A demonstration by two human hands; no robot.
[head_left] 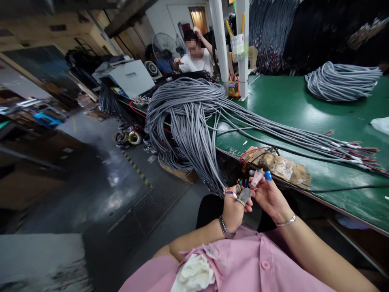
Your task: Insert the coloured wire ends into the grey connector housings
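Observation:
My left hand is closed round the stripped end of a grey cable, with its thumb wrapped in grey tape. Thin coloured wires, among them orange, green and blue, fan upward from its grip. Close beside it, my right hand is bent inward with its fingertips at these wires. One of its fingers wears a pinkish wrap and another a blue tip cover. What the right fingertips pinch is too small to make out.
A thick bundle of grey cables drapes over the edge of the green table. Stripped cable ends lie at the right. A taped cardboard piece sits on the near edge. Farther back are a coiled bundle, white posts and a seated person.

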